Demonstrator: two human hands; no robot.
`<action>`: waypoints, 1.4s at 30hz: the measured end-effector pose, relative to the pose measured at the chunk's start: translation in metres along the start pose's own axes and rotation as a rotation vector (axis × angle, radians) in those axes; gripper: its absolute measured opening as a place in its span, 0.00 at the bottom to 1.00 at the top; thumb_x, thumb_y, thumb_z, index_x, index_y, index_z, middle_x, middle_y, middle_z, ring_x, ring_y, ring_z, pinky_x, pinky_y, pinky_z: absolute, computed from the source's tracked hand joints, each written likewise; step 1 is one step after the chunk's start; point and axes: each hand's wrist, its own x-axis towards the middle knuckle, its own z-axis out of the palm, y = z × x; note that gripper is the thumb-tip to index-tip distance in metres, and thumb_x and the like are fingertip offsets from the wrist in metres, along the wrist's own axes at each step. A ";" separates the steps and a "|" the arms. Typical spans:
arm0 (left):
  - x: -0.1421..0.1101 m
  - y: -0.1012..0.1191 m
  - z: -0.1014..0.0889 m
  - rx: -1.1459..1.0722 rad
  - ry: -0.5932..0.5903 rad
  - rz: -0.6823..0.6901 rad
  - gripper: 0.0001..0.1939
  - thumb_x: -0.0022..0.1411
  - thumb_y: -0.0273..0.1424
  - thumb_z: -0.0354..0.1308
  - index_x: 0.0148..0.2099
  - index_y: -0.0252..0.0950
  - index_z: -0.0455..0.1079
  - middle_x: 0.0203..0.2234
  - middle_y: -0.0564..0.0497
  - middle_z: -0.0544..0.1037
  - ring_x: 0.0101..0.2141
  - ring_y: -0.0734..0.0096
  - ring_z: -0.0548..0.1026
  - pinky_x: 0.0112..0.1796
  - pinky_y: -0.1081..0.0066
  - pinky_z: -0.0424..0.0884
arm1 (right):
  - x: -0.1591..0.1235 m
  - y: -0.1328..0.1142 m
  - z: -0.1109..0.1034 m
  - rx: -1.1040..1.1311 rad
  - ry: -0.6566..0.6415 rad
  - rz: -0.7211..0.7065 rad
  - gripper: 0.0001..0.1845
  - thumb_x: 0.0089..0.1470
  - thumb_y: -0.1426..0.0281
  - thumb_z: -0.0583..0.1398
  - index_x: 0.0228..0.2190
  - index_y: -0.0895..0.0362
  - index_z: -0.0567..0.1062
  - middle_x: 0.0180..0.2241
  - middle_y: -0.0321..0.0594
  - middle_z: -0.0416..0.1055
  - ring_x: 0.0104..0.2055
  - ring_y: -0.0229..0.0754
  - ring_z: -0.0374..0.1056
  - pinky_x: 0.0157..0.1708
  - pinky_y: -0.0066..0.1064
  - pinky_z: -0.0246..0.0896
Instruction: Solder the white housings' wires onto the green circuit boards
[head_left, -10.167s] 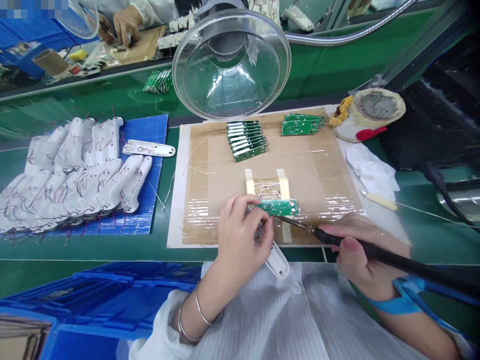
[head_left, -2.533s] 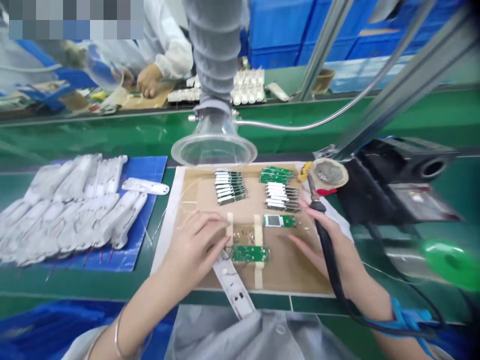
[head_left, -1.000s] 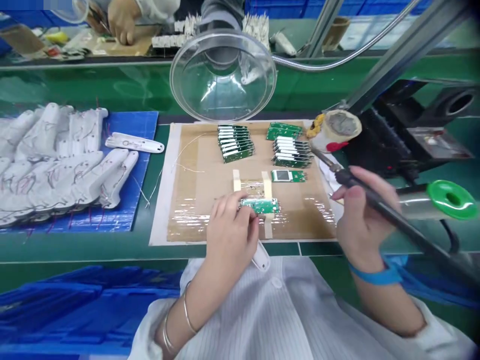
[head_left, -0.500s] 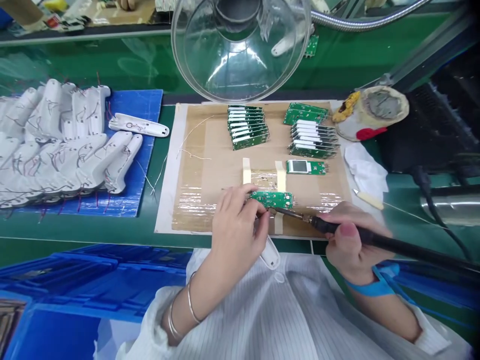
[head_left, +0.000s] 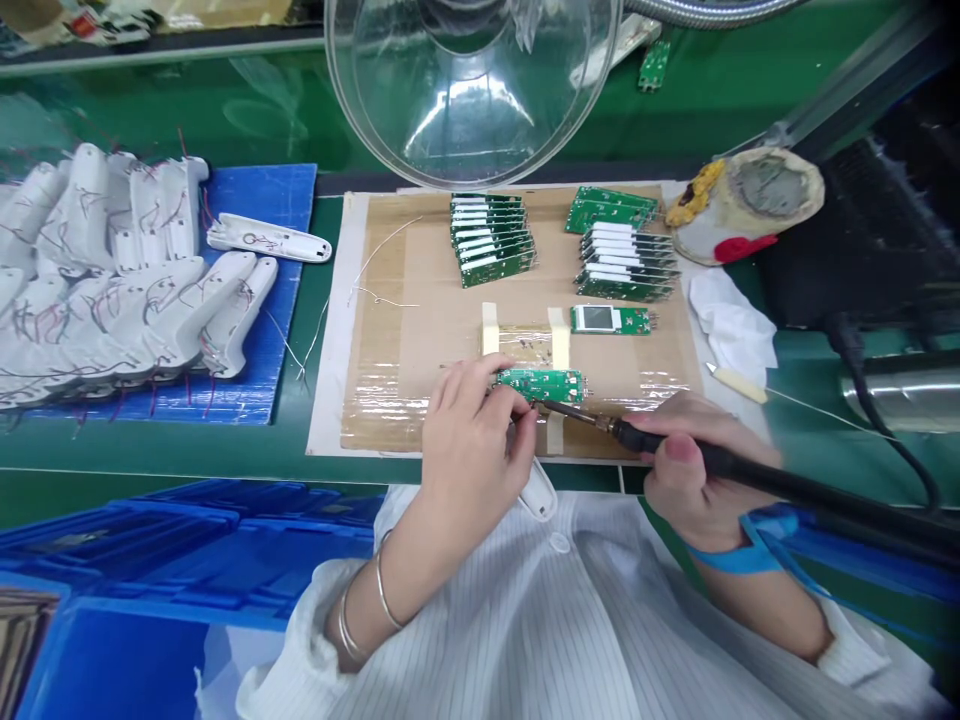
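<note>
My right hand (head_left: pixel 705 470) is wrapped around the black handle of a soldering iron (head_left: pixel 675 449), its tip pointing left at the lower edge of a green circuit board (head_left: pixel 541 385). My left hand (head_left: pixel 476 430) lies over the board's left end. Thumb and forefinger are pinched together close to the iron's tip, on what looks like a thin wire, mostly hidden by the fingers. Below that hand a white plastic casing (head_left: pixel 538 492) sticks out past the table edge, partly covered. The board rests by a taped patch (head_left: pixel 525 345) on the cardboard (head_left: pixel 420 370).
Stacked circuit boards (head_left: pixel 491 240) and a second stack (head_left: pixel 626 262) stand behind, near a board with a screen (head_left: pixel 611 319). White casings with wires (head_left: pixel 150 300) crowd a blue sheet at left. A clear funnel hood (head_left: pixel 472 110) hangs overhead. At right are a tissue (head_left: pixel 731 320) and a round pot (head_left: pixel 757 205).
The whole view has shifted slightly, so the table sits a little higher in the picture. Both hands keep their hold, the iron's tip still at the board's lower edge.
</note>
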 end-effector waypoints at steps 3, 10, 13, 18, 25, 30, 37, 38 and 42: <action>0.000 0.000 0.000 0.002 0.005 0.004 0.03 0.65 0.26 0.58 0.36 0.35 0.70 0.50 0.45 0.73 0.51 0.61 0.73 0.54 0.55 0.69 | 0.001 0.000 0.001 0.005 0.005 -0.006 0.06 0.55 0.70 0.61 0.33 0.53 0.80 0.21 0.34 0.71 0.20 0.36 0.66 0.20 0.31 0.59; 0.000 0.000 0.000 -0.004 0.000 0.003 0.03 0.66 0.26 0.58 0.36 0.36 0.69 0.50 0.44 0.74 0.52 0.61 0.73 0.54 0.55 0.69 | 0.002 -0.001 0.003 0.031 0.029 -0.021 0.06 0.55 0.71 0.61 0.33 0.53 0.80 0.21 0.33 0.71 0.20 0.36 0.66 0.20 0.31 0.58; 0.001 0.000 0.000 0.000 -0.003 0.004 0.03 0.66 0.26 0.57 0.37 0.36 0.69 0.51 0.45 0.74 0.52 0.61 0.73 0.55 0.55 0.68 | 0.002 -0.001 0.002 -0.001 0.056 0.003 0.06 0.56 0.71 0.60 0.33 0.53 0.80 0.23 0.34 0.73 0.20 0.36 0.66 0.21 0.32 0.59; 0.001 0.000 0.001 0.006 -0.004 0.007 0.03 0.66 0.26 0.57 0.36 0.36 0.69 0.51 0.45 0.74 0.52 0.61 0.73 0.54 0.55 0.68 | 0.001 -0.001 0.001 0.003 0.066 -0.005 0.06 0.56 0.71 0.60 0.33 0.54 0.79 0.22 0.33 0.72 0.20 0.35 0.65 0.21 0.31 0.58; 0.001 0.002 -0.001 0.007 -0.019 0.003 0.02 0.66 0.27 0.58 0.38 0.36 0.68 0.52 0.45 0.72 0.53 0.61 0.72 0.57 0.53 0.67 | -0.001 0.000 -0.001 -0.020 0.054 0.029 0.07 0.57 0.70 0.60 0.33 0.54 0.79 0.23 0.34 0.73 0.20 0.35 0.64 0.20 0.31 0.57; -0.011 0.004 -0.020 0.045 0.084 -0.041 0.17 0.65 0.32 0.62 0.53 0.35 0.67 0.61 0.40 0.65 0.63 0.52 0.63 0.62 0.50 0.61 | -0.003 0.004 -0.004 -0.052 0.066 0.065 0.11 0.58 0.61 0.62 0.38 0.50 0.81 0.25 0.36 0.76 0.21 0.37 0.67 0.22 0.33 0.63; -0.015 -0.005 -0.031 -0.547 -0.077 -0.172 0.18 0.69 0.19 0.49 0.56 0.41 0.66 0.54 0.47 0.73 0.59 0.68 0.70 0.61 0.61 0.70 | -0.001 0.004 0.002 -0.102 0.188 0.094 0.13 0.57 0.61 0.62 0.43 0.49 0.81 0.27 0.36 0.77 0.18 0.37 0.65 0.19 0.33 0.63; -0.011 -0.009 -0.038 -0.633 -0.116 -0.183 0.17 0.69 0.19 0.49 0.54 0.42 0.67 0.51 0.48 0.74 0.58 0.68 0.71 0.60 0.61 0.71 | -0.001 0.004 0.002 -0.103 0.215 0.119 0.13 0.57 0.62 0.62 0.43 0.49 0.81 0.28 0.36 0.77 0.18 0.36 0.65 0.19 0.33 0.63; 0.022 -0.046 -0.095 -0.668 -0.250 -0.136 0.12 0.68 0.22 0.53 0.51 0.40 0.71 0.48 0.47 0.77 0.56 0.64 0.75 0.54 0.61 0.77 | -0.001 0.009 0.000 -0.074 0.297 0.193 0.13 0.54 0.65 0.63 0.42 0.46 0.82 0.29 0.37 0.78 0.17 0.38 0.65 0.17 0.35 0.60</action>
